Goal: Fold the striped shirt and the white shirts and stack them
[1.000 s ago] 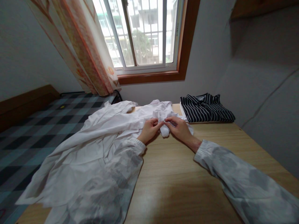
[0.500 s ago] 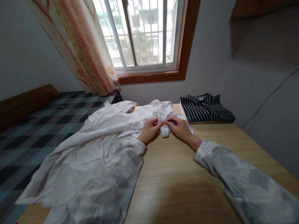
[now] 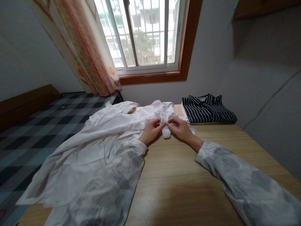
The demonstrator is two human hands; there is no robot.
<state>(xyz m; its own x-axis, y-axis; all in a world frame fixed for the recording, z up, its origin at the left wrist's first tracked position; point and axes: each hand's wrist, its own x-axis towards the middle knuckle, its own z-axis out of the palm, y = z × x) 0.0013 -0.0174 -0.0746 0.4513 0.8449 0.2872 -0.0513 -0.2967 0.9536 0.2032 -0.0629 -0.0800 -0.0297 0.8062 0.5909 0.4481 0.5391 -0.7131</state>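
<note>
Both hands meet at the far table edge: left hand and right hand pinch the white shirt collar between them, body trailing left.

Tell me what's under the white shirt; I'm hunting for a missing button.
Only the wooden table shows beneath the white shirt; anything under the cloth is covered. Both hands pinch its bunched end.
</note>
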